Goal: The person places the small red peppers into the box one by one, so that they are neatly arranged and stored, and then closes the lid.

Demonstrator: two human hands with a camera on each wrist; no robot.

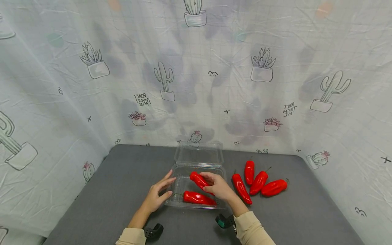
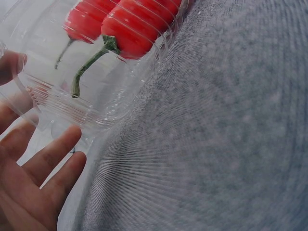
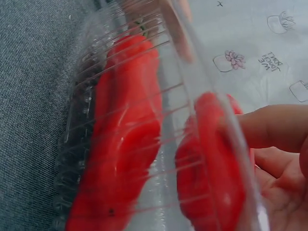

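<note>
A clear plastic clamshell box [image 1: 180, 183] stands on the grey table with its lid [image 1: 199, 154] tipped back. Along its near side lies a red pepper [image 1: 199, 198], its green stem [image 2: 89, 67] pointing left. My right hand [image 1: 218, 186] grips a second red pepper [image 1: 199, 180] inside the box, thumb and fingers on either side, as the right wrist view shows through the plastic wall. At the box's left wall, my left hand [image 1: 157, 195] rests with fingers spread and fairly straight, holding no pepper.
Right of the box lie several loose red peppers [image 1: 258, 182] close together on the grey tabletop [image 1: 128, 177]. Behind the table hangs a pale curtain [image 1: 196, 85] printed with cacti. Each wrist wears a dark strap [image 1: 225, 221].
</note>
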